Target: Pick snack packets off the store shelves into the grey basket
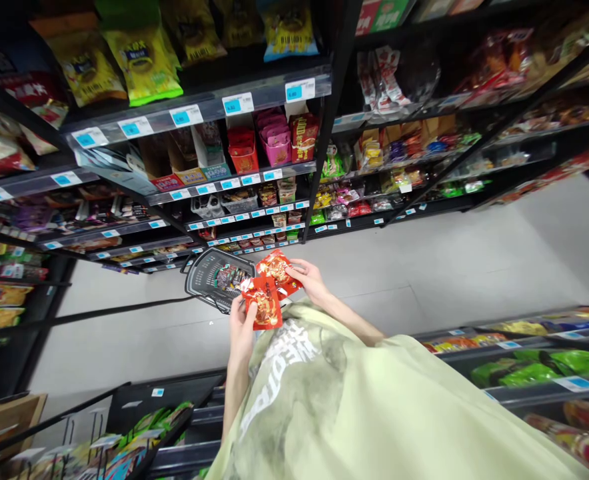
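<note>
My left hand (241, 325) is closed on a small red snack packet (263, 303), held up in front of my chest. My right hand (311, 280) grips a second red snack packet (278, 272) just above and to the right of the first; the two packets overlap slightly. Below and behind the packets a black shopping basket (202, 267) sits on the grey floor with a few small packets inside it. My pale green printed shirt (324, 407) fills the lower middle of the view.
Black store shelves (199, 110) with blue price tags hold snack bags and boxes ahead and to the left. More shelves with green and yellow bags (549, 367) stand at the right. A low rack (139, 427) sits at the lower left. Grey floor (449, 260) runs between them.
</note>
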### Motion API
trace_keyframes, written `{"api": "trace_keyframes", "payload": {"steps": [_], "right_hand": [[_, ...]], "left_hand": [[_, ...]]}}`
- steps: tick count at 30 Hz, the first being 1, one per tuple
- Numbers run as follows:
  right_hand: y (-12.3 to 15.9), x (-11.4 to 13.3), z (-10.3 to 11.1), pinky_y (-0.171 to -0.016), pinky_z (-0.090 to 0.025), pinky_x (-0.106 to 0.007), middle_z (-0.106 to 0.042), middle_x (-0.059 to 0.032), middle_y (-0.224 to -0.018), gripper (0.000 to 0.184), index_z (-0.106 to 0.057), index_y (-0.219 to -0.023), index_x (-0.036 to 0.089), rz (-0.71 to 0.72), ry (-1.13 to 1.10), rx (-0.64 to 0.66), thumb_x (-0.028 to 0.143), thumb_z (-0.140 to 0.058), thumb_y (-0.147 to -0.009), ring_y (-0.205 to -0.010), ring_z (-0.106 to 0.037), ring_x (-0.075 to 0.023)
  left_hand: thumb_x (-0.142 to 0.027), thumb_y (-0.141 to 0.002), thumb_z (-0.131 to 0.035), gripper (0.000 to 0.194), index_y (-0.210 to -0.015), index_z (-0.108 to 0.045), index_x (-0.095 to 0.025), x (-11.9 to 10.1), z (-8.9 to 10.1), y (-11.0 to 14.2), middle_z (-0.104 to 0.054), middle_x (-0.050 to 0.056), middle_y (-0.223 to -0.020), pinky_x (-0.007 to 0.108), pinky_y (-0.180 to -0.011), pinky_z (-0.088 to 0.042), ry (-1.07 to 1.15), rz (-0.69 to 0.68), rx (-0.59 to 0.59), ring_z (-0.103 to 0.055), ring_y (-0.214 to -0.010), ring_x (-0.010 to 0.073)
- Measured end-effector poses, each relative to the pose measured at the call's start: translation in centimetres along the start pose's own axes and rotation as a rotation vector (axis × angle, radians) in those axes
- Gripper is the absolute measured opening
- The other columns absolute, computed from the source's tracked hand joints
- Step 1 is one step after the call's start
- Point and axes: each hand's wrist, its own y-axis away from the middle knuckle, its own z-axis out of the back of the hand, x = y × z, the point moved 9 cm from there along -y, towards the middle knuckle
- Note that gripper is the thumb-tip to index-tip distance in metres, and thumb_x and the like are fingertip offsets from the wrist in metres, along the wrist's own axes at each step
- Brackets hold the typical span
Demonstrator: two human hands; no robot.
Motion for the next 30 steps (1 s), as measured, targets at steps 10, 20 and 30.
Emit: {"api": "trace_keyframes", "payload": {"steps": [10,20,30], "right_hand": [[0.5,0.4,-1.2,-0.069,-0.056,-0.03,-0.075,-0.0052,-0.087,0.043,-0.07,-0.09,0.017,0.014,0.106,0.076,0.038,-0.089,-0.058,-0.077,-0.07,-0.0204],[1.0,2.4,-1.2,-0.07,-0.053,-0.03,-0.074,-0.0022,-0.087,0.046,-0.072,-0.097,0.02,0.094,0.178,0.051,0.035,-0.089,-0.057,-0.074,-0.067,-0.0185],[1.6,1.8,-3.7,-0.068,-0.05,-0.027,-0.073,-0.0014,-0.087,0.039,-0.073,-0.098,0.02,0.07,0.303,0.241,0.039,-0.083,-0.066,-0.073,-0.064,-0.016]], "left_hand": [[-0.045,-0.08,-0.073,0.037,-0.104,-0.057,-0.021,-0.7,0.3,-0.1,-0.068,0.006,-0.104,0.028,-0.082,-0.053,-0.008,-0.046,-0.041,-0.067,-0.091,0.0176],[-0.043,-0.081,-0.071,0.03,-0.098,-0.059,-0.022,-0.6,0.3,0.0,-0.068,0.004,-0.099,0.03,-0.081,-0.054,-0.022,-0.052,-0.016,-0.067,-0.088,0.0181],[-0.051,-0.082,-0.067,0.036,-0.095,-0.065,-0.018,0.1,-2.3,0.4,-0.07,0.008,-0.096,0.032,-0.08,-0.054,-0.195,0.012,0.187,-0.067,-0.089,0.0215]]}}
